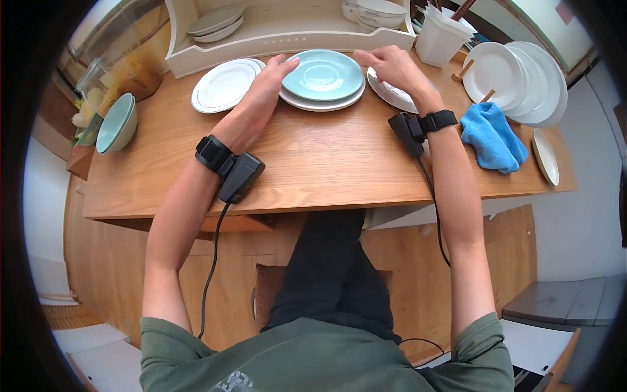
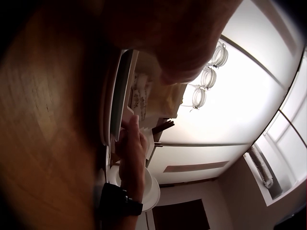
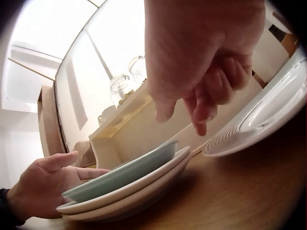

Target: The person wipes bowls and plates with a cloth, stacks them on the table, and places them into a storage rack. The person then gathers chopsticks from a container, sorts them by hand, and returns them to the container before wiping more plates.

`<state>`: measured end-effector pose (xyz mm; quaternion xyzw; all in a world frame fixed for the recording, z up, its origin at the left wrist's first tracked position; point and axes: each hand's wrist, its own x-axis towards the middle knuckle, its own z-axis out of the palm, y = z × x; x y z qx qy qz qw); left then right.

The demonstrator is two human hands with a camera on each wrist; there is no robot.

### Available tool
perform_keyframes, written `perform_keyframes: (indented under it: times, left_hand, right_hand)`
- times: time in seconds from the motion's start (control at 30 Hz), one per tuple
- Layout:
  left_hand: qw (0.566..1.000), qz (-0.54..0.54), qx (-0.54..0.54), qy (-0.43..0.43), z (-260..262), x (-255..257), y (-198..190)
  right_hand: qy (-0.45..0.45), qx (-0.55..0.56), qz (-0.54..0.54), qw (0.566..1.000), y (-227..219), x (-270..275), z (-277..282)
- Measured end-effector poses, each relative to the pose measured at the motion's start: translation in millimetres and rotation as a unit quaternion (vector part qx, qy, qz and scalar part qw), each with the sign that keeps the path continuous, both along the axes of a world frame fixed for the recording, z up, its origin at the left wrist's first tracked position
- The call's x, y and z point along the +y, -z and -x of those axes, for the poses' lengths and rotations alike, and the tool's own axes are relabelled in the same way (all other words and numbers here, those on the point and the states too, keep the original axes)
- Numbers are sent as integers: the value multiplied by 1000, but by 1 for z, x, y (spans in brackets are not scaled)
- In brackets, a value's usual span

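A light teal plate (image 1: 323,73) lies on top of white plates (image 1: 320,106), stacked on the wooden table. My left hand (image 1: 264,91) is at the stack's left side, its thumb over the teal rim. In the right wrist view, the fingers of that left hand (image 3: 53,184) are straight against the plate's far edge. Over the gap between the stack and a white plate (image 1: 392,99) on the right, my right hand (image 1: 395,70) hovers, fingers loosely curled and thumb apart, with nothing in it. That ridged white plate (image 3: 268,112) sits below it.
More white plates (image 1: 223,86) lie left of the stack; teal bowls (image 1: 117,124) stand near the left edge. Behind is a cream shelf (image 1: 281,40) with dishes. To the right are a utensil holder (image 1: 444,36), racked white plates (image 1: 499,75), a blue cloth (image 1: 493,137) and an oval dish (image 1: 545,157).
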<state>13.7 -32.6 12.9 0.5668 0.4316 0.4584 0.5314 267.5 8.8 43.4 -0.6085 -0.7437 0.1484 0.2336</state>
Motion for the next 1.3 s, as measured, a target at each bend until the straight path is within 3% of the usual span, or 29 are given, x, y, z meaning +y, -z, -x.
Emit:
perform_keyframes:
  times: [0.07,0.13,0.27,0.33,0.43,0.57,0.77,0.83,1.0,1.3]
  left_hand:
    - [1000,2,-4,-4,-1,-4,-2]
    - [1000,-2,14,-2,-1,-8,-5]
    - [998,-24,48,16,0,-7,-5]
    - [998,-24,50,20,0,-7,-5]
    - [998,-25,52,14,1,-2,-1]
    - [998,-29,56,-6,1,1,2]
    - [999,-14,49,-8,5,2,0]
    - [998,0,56,1,7,3,-1]
    - [996,-6,84,2,8,1,-7]
    - [977,-64,198,35,11,-3,-12]
  right_hand:
    - [30,7,-52,998,1,9,-16]
    - [132,-53,-142,980,-4,10,-35]
    - [209,-96,-137,963,-12,4,-72]
    - [215,-109,-19,970,-10,3,-87]
    - [195,-107,58,973,2,12,-98]
    - [188,-83,60,977,9,13,-95]
    - [168,-18,100,980,8,15,-95]
    - [160,60,103,980,10,17,-97]
    - [169,149,59,972,6,12,-95]
    - [200,401,20,894,6,16,-102]
